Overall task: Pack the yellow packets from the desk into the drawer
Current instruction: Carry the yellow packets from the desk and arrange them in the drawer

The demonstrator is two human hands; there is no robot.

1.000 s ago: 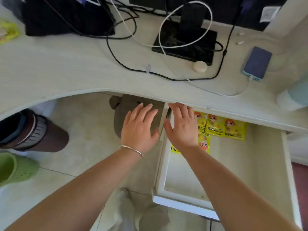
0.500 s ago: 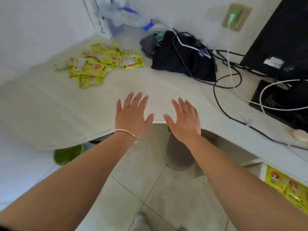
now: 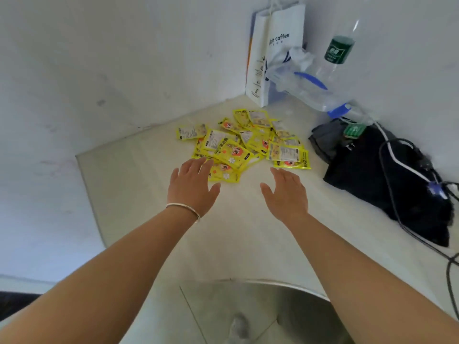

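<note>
A loose pile of several yellow packets (image 3: 244,142) with orange cartoon prints lies in the far corner of the pale desk (image 3: 139,184). My left hand (image 3: 191,186), with a silver bangle on the wrist, hovers open at the pile's near left edge, its fingertips over the nearest packet. My right hand (image 3: 285,192) is open and empty, palm down, just short of the pile's right side. The drawer is out of view.
A white paper coffee bag (image 3: 273,53) stands in the corner behind the pile, with a clear plastic bottle (image 3: 330,68) and crumpled plastic beside it. A black bag (image 3: 382,180) with cables lies to the right. The desk's curved front edge (image 3: 273,284) is near me.
My view swung from the open drawer left to the desk corner. Both hands moved from the drawer across the desk up to the pile of packets, still open and empty.
</note>
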